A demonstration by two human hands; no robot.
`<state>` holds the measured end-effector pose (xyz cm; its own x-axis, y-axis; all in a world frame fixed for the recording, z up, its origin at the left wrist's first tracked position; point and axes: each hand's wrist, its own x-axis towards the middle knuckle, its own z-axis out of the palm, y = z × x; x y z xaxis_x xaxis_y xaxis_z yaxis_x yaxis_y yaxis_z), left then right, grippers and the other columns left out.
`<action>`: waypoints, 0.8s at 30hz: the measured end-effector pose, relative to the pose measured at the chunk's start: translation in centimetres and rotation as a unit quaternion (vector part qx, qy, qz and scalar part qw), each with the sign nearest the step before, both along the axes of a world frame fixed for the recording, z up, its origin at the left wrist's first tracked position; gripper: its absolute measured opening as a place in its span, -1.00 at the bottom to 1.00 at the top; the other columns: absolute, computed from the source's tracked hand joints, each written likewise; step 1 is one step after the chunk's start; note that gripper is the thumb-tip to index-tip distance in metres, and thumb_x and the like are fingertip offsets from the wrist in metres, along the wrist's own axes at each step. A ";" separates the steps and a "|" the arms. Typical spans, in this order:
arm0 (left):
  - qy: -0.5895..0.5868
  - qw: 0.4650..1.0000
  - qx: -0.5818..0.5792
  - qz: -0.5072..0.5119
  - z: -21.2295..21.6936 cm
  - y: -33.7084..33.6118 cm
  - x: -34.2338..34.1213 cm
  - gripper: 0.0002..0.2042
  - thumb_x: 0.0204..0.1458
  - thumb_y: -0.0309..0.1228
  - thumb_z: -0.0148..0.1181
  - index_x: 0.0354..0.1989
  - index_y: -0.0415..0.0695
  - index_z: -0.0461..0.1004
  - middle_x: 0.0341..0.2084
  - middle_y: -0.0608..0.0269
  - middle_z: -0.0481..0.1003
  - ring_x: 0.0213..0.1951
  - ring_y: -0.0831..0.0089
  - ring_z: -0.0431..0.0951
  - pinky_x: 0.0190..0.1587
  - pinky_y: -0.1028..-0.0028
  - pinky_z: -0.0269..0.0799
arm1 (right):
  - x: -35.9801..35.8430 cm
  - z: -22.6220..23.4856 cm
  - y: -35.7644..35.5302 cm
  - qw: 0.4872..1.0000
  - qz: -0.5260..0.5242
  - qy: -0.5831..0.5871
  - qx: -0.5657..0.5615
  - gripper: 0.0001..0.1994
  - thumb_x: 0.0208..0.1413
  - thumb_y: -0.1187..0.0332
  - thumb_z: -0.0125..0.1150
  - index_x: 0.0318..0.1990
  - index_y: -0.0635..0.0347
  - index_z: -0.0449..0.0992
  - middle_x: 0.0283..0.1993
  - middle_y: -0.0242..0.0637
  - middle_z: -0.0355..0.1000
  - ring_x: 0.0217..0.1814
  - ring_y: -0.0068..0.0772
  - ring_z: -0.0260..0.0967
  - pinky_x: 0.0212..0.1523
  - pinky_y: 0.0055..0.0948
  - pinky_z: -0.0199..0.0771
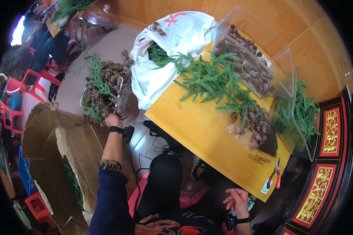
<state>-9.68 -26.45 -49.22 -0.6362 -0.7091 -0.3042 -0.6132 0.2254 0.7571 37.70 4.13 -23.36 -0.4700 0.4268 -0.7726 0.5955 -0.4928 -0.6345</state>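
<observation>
My left hand (113, 120) reaches to the near edge of a basket (123, 100) heaped with brown pine cones (114, 76) and green sprigs (95, 73). Its fingers look closed against the pile, and what they hold is hidden. My right hand (237, 200) rests near my lap, below the yellow table's near corner, with its fingers loosely bent, apart and holding nothing. On the yellow table (192, 123) lie artificial green branches (211, 78), loose pine cones (259, 127), thin dark wires (267, 147) and red-handled pliers (277, 174). The pliers are nearest my right hand.
A clear plastic bin (284, 70) holding pine cones stands at the table's far right. Beyond the table's left corner is a white sack (145, 84) with greenery. An open cardboard box (82, 152) flanks my left arm. Pink stools (31, 84) and people are farther left.
</observation>
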 end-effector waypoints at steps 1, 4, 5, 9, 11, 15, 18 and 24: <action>-0.043 0.998 -0.044 -0.017 -0.3 0.5 0.6 -0.60 -0.07 -0.30 -0.16 -0.32 -0.45 0.46 -0.27 -0.19 0.45 -0.18 -0.04 0.45 -0.13 0.16 0.34 | 0.0 -0.1 0.0 1.000 -0.009 0.000 -0.001 -0.75 0.13 0.31 -0.02 -0.30 0.36 0.46 -0.61 -0.10 0.45 -0.81 -0.51 0.32 -0.88 -0.76 0.07; -0.084 0.991 -0.091 -0.046 -4.4 0.2 1.3 -0.60 -0.07 -0.29 -0.15 -0.32 -0.44 0.46 -0.29 -0.18 0.46 -0.18 -0.03 0.46 -0.15 0.15 0.34 | -0.2 0.1 0.0 1.000 -0.008 -0.018 0.011 -0.76 0.13 0.31 -0.03 -0.31 0.35 0.45 -0.61 -0.10 0.45 -0.81 -0.51 0.32 -0.88 -0.76 0.07; -0.076 0.991 -0.100 -0.055 -6.2 -0.8 2.0 -0.61 -0.07 -0.30 -0.14 -0.32 -0.43 0.46 -0.30 -0.18 0.46 -0.19 -0.03 0.46 -0.16 0.15 0.34 | -0.4 0.2 -0.1 1.000 -0.007 -0.024 0.012 -0.76 0.14 0.32 -0.04 -0.32 0.35 0.45 -0.61 -0.09 0.45 -0.81 -0.50 0.32 -0.88 -0.76 0.06; -0.044 0.985 -0.141 -0.092 -12.6 -3.1 4.9 -0.66 -0.09 -0.32 -0.09 -0.32 -0.37 0.47 -0.33 -0.16 0.47 -0.21 -0.04 0.46 -0.18 0.14 0.33 | -1.0 0.0 -0.4 0.999 -0.003 -0.035 0.018 -0.76 0.14 0.33 -0.06 -0.33 0.36 0.45 -0.61 -0.08 0.45 -0.81 -0.50 0.32 -0.88 -0.75 0.07; -0.041 0.983 -0.145 -0.102 -13.2 -2.4 5.2 -0.67 -0.09 -0.32 -0.08 -0.32 -0.36 0.47 -0.34 -0.16 0.48 -0.22 -0.04 0.46 -0.18 0.13 0.33 | -1.3 0.0 -0.6 0.999 -0.006 -0.047 0.025 -0.76 0.14 0.33 -0.07 -0.33 0.36 0.45 -0.62 -0.08 0.45 -0.81 -0.50 0.31 -0.88 -0.75 0.07; -0.045 0.999 -0.018 -0.024 -10.6 0.2 6.8 -0.71 -0.10 -0.37 -0.05 -0.32 -0.32 0.47 -0.32 -0.14 0.48 -0.23 -0.04 0.46 -0.21 0.16 0.32 | -1.4 0.1 -0.7 0.997 -0.012 -0.066 0.044 -0.75 0.15 0.32 -0.08 -0.35 0.37 0.43 -0.63 -0.07 0.43 -0.83 -0.50 0.30 -0.89 -0.74 0.06; -0.047 0.987 -0.060 -0.141 -11.4 -0.3 7.2 -0.75 -0.08 -0.38 0.00 -0.34 -0.33 0.47 -0.31 -0.08 0.49 -0.28 0.07 0.48 -0.23 0.20 0.32 | -1.2 0.2 -0.8 0.997 -0.013 -0.056 0.050 -0.73 0.16 0.31 -0.09 -0.37 0.38 0.41 -0.66 -0.05 0.42 -0.87 -0.49 0.27 -0.92 -0.74 0.02; 0.073 0.984 0.150 -0.068 -13.1 -1.6 9.6 -0.74 -0.09 -0.46 0.07 -0.20 -0.29 0.38 -0.42 0.05 0.47 -0.39 0.26 0.47 -0.39 0.29 0.38 | -1.7 -0.1 -1.0 0.998 0.000 -0.038 0.041 -0.75 0.15 0.32 -0.07 -0.34 0.36 0.44 -0.62 -0.08 0.44 -0.82 -0.51 0.30 -0.88 -0.74 0.07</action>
<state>-0.10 -28.04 -62.30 -0.7711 -0.5071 -0.3851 -0.4728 0.0509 0.8797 36.04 3.12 -23.44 -0.4119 0.4900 -0.7683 0.6434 -0.4407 -0.6260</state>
